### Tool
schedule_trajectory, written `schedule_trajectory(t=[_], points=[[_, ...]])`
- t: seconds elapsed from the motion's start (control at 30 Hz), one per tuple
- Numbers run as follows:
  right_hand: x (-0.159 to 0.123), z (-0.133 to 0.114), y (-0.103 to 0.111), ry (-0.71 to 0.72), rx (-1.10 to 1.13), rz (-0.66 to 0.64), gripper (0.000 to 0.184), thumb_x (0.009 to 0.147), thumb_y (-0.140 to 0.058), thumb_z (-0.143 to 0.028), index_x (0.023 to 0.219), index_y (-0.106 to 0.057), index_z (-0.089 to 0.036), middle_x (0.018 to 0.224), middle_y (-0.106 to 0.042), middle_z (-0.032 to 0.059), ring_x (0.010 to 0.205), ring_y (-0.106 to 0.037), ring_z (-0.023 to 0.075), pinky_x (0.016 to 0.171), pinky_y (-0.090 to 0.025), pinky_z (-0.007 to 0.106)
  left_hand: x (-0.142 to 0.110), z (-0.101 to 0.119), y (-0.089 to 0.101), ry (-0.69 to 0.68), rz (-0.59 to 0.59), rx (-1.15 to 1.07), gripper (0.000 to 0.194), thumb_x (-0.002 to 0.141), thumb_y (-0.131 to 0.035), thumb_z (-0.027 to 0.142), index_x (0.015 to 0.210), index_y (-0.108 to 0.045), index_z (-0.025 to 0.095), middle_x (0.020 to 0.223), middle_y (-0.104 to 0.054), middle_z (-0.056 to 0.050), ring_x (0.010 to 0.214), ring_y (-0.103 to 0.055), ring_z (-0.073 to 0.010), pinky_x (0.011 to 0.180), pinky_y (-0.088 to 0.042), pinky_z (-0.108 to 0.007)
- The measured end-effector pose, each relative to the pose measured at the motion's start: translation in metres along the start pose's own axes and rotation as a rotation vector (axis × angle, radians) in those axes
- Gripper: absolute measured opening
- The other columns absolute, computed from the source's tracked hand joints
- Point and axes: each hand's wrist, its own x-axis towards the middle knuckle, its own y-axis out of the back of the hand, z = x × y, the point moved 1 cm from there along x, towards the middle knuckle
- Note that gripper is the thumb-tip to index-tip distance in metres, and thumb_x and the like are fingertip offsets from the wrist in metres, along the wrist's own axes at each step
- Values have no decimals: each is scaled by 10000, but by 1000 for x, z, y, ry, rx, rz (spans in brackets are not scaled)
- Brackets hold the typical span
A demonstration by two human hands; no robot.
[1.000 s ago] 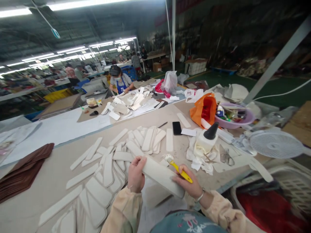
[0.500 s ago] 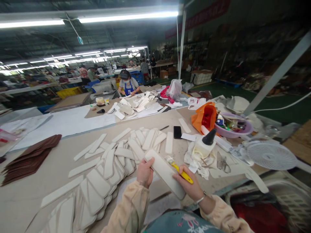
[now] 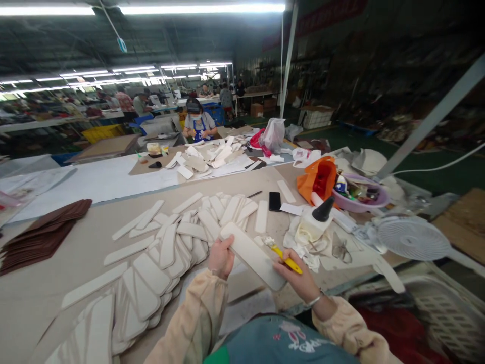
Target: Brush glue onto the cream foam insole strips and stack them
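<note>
My left hand [image 3: 222,257] grips the upper left end of a long cream strip with rounded corners [image 3: 252,257], its thumb on top. In my right hand [image 3: 297,278] is a small brush with a yellow handle [image 3: 287,259], bristles pointing up and left over the strip's right edge. The right fingers also reach the strip's lower right part. Left of the hands, a large overlapping pile of similar cream strips [image 3: 151,273] covers much of the table. To the right, a white bottle with a black cone cap [image 3: 312,222] stands on crumpled paper.
A black phone [image 3: 275,201] lies beyond the strip. Dark brown sheets [image 3: 43,233] are stacked at the left. At the right are an orange bag [image 3: 317,181], a purple basin [image 3: 361,202] and a white fan [image 3: 413,238]. A co-worker [image 3: 199,123] sits across the table.
The view has tilted slightly, so the scene sits a little higher and further left. Both hands keep their hold on the strip and brush, with little other movement.
</note>
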Motion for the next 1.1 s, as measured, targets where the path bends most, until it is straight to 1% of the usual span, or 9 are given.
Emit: schedule_trajectory(t=[0.07,0.17,0.27,0.4,0.57,0.67,0.8,0.97,1.1], points=[[-1,1,1,-12,1,22,349,675,-674,-383,782,-378,-232,703,-515,-47,644,-513,137,577,-424,232,3,2,3,-4,22,-10,291,672,-599,55,953,-610,132,789,-690,-40,783,-639,-148,846,-476,-303],[-2,1,0,12,-67,73,368,647,-694,-392,758,-384,-228,634,-447,-65,583,-465,126,520,-389,219,8,2,9,-17,59,-34,252,691,-563,30,913,-616,136,774,-686,-31,754,-637,-127,841,-477,-280],[-2,2,-1,38,-132,113,348,663,-679,-397,762,-390,-230,601,-394,-73,536,-411,119,488,-351,219,10,2,13,-28,67,-47,261,700,-546,16,911,-613,152,785,-683,-23,760,-635,-117,835,-479,-270],[-1,7,-4,18,-160,126,343,665,-675,-404,765,-394,-236,577,-360,-77,505,-373,118,461,-318,219,10,3,18,-36,65,-59,235,704,-563,35,901,-614,153,821,-679,-37,802,-632,-129,841,-480,-278],[-1,12,-7,47,-198,181,328,668,-661,-435,744,-418,-229,617,-407,-52,538,-407,131,469,-345,231,14,5,28,-27,89,-121,87,759,-564,132,822,-623,138,866,-673,-72,865,-621,-146,836,-491,-277],[-2,15,-9,16,-184,166,315,684,-654,-424,751,-416,-229,607,-421,-52,533,-421,132,473,-364,234,19,5,36,-20,123,-132,99,786,-533,133,812,-627,142,869,-673,-74,875,-620,-142,834,-494,-263],[-1,21,-14,-52,-157,159,314,683,-660,-413,744,-409,-234,579,-451,-57,508,-443,134,458,-379,234,25,4,47,13,146,-155,107,791,-520,121,815,-624,135,904,-669,-87,891,-619,-151,839,-497,-276],[3,26,-24,-21,-176,175,302,687,-662,-405,751,-423,-231,611,-492,-47,531,-476,138,484,-411,243,37,3,62,63,208,-178,104,784,-527,113,835,-615,137,925,-665,-94,933,-608,-160,828,-504,-274],[5,32,-34,-61,-146,135,306,695,-664,-391,784,-417,-233,667,-504,-37,578,-505,137,532,-458,251,52,3,77,98,261,-180,116,803,-500,116,815,-614,133,922,-662,-93,923,-610,-146,813,-505,-246]])
